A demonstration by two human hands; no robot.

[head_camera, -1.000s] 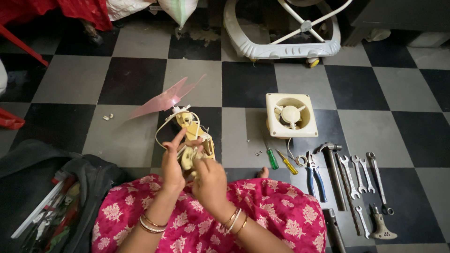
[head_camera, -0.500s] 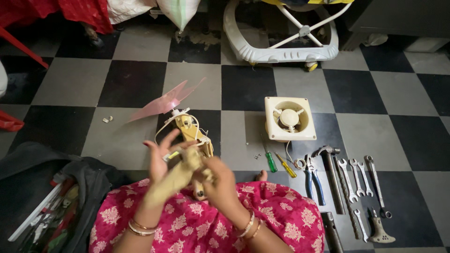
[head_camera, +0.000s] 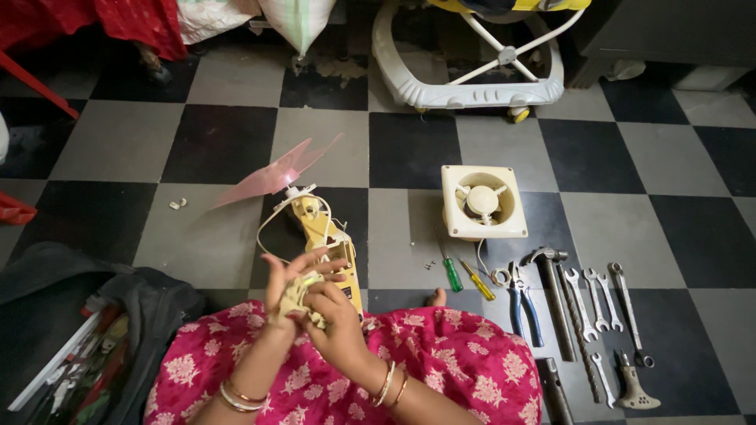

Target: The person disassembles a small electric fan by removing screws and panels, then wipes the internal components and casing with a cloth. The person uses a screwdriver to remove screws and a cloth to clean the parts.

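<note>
A small yellow fan body (head_camera: 331, 244) with pink blades (head_camera: 277, 171) and loose white wires lies on the checkered floor in front of my lap. My left hand (head_camera: 287, 287) and my right hand (head_camera: 335, 315) are together just over its near end, both gripping a small cream-coloured part (head_camera: 301, 295). My left fingers are partly spread around that part. My right hand wraps it from the right side. Bangles sit on both wrists.
A cream exhaust fan (head_camera: 482, 202) lies to the right. Nearby are two screwdrivers (head_camera: 465, 275), pliers (head_camera: 521, 303), a hammer (head_camera: 555, 295) and several spanners (head_camera: 602, 295). An open dark tool bag (head_camera: 87, 346) is at left, a wheeled baby walker (head_camera: 472, 67) at the back.
My hands lifted the cream part off the fan body and turned it between them; my left hand moved quickly half a second ago and is now steadier.
</note>
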